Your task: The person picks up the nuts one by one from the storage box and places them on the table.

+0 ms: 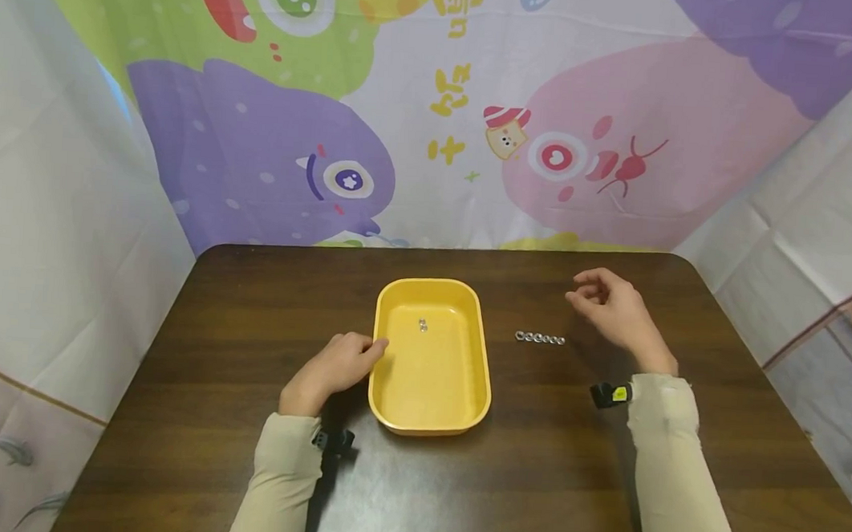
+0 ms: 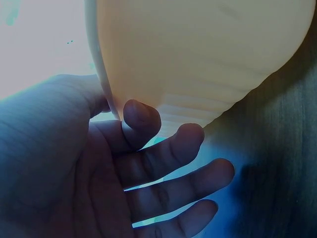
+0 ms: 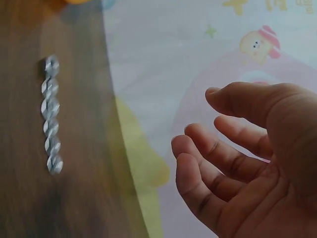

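A yellow plastic tray [image 1: 430,395] with rounded corners sits mid-table, and two or so small shiny pieces [image 1: 423,325] lie on its floor. My left hand [image 1: 335,366] pinches the tray's left rim, the thumb over the edge and the index finger against the outer wall [image 2: 198,54]; the other fingers spread below. Right of the tray, several small silvery metal nuts [image 1: 539,339] lie in a straight row, also visible as a line of nuts [image 3: 51,106] in the right wrist view. Beyond the row's right end, my right hand [image 1: 617,312] hovers with loosely bent fingers, holding nothing.
The dark wooden table [image 1: 531,472] has rounded far corners. Behind it hangs a cartoon-printed cloth [image 1: 429,202], with pale curtains [image 1: 61,199] at both sides. Each wrist carries a small black camera [image 1: 610,395].
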### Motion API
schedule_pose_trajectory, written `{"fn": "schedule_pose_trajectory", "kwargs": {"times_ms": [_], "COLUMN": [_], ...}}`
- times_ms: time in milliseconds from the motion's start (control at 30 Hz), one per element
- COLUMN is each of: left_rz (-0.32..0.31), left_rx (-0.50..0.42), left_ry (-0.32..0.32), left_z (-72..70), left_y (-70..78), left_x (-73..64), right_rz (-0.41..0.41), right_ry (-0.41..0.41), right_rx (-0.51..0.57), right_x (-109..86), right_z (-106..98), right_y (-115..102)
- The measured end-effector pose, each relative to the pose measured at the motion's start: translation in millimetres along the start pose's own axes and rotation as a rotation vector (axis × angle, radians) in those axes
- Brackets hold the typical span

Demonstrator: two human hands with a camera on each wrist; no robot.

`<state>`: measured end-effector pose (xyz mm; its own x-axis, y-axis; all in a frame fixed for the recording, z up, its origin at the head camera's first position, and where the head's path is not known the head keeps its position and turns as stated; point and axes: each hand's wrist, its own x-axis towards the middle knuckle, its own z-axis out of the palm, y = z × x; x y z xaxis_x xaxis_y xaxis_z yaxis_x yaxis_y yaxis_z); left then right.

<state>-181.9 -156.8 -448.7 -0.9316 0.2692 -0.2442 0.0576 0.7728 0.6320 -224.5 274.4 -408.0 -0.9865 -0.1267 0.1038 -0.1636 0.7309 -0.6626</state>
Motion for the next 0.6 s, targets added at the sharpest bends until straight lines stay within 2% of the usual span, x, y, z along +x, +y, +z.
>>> {"fn": "schedule_pose_trajectory", "kwargs": {"times_ms": [300, 600], "left_rz": [0.002, -0.008], "left_rx": [0.003, 0.003], "left_ry": [-0.002, -0.007], "left_z": [0.4, 0.1], "left_y": [-1.0, -0.4], "left_x": [1.5, 0.4], "right_rz": [-0.024, -0.036], "right_ry": [0.007, -0.044], "right_rx": [0.083, 0.146], "right_x": [19.8, 32.7], "right_z": [15, 38], "right_y": [-30, -60]}}
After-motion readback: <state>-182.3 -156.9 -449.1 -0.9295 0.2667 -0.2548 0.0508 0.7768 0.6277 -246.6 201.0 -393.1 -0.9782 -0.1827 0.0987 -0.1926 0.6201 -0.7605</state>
